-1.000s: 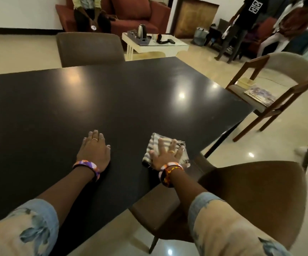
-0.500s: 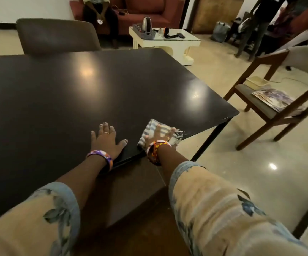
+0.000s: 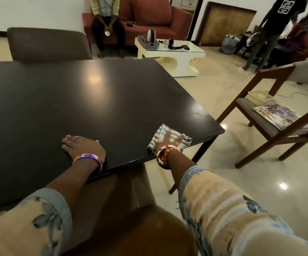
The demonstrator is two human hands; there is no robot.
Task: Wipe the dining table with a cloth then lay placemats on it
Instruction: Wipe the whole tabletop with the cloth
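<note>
while your right hand [image 3: 168, 140] presses flat, fingers spread, on the striped cloth [image 3: 168, 138] at the lower right of the frame, near the desk [image 3: 94, 100] corner, you look to be in the wiping step. your left hand [image 3: 83, 145] lies flat and released on the desk at lower centre, holding nothing, likely as a brace. next, i judge, you sweep the cloth across the rest of the top; the placemats [image 3: 280, 116] seem to wait on the wooden chair [image 3: 271, 130] at right. the desk is dark, glossy and square-edged, catching lamp glare; the cloth is soft, folded, with a fringed edge.
</note>
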